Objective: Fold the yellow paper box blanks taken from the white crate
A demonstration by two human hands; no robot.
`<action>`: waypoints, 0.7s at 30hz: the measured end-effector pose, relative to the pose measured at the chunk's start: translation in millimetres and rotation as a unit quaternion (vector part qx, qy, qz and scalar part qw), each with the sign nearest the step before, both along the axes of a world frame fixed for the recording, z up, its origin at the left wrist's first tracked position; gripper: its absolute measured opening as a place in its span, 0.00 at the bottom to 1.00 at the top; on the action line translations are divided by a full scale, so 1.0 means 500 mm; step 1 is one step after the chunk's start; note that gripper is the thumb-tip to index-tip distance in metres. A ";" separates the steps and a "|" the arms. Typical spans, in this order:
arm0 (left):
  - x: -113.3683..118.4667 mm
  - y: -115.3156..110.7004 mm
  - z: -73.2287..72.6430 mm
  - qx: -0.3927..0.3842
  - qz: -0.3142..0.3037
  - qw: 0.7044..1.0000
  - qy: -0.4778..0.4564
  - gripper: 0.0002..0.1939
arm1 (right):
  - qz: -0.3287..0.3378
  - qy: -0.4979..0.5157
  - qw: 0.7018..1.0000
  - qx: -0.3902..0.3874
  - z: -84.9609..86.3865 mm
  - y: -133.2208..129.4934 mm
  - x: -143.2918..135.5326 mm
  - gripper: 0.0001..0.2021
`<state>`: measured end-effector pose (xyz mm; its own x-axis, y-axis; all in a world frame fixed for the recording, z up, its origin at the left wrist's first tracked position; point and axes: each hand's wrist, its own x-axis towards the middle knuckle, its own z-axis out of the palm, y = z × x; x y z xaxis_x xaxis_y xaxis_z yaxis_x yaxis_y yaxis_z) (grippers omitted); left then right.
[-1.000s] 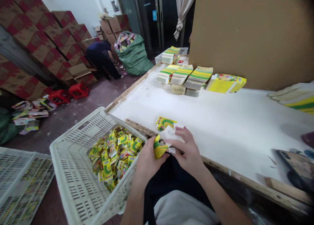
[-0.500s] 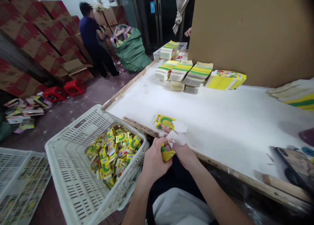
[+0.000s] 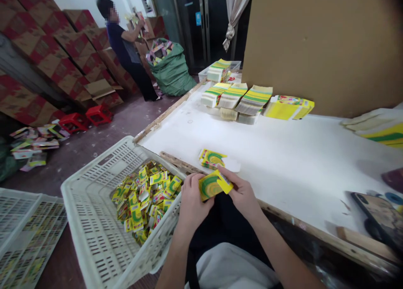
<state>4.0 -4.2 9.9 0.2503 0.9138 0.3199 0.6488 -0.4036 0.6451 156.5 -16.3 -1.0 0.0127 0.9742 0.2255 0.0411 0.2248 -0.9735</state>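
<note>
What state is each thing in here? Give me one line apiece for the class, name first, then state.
Left hand: closed on the held box
Right hand: gripping its other end
Held box: folded up, tilted
Crate: open-topped, partly filled with small boxes
Sack: open, full
Carton: flaps open
Stools: upright
Curtain: tied
</note>
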 end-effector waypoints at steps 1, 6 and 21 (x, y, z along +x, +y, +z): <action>-0.005 0.003 0.002 -0.005 -0.001 1.000 0.004 0.23 | 0.022 -0.017 1.000 0.005 -0.001 0.000 0.003 0.28; -0.025 0.011 0.006 0.014 -0.014 1.000 -0.004 0.23 | 0.084 -0.179 0.979 0.055 0.001 -0.003 0.017 0.27; -0.025 0.016 0.006 0.019 -0.024 1.000 0.003 0.21 | 0.122 -0.188 0.973 0.053 0.015 0.022 0.028 0.18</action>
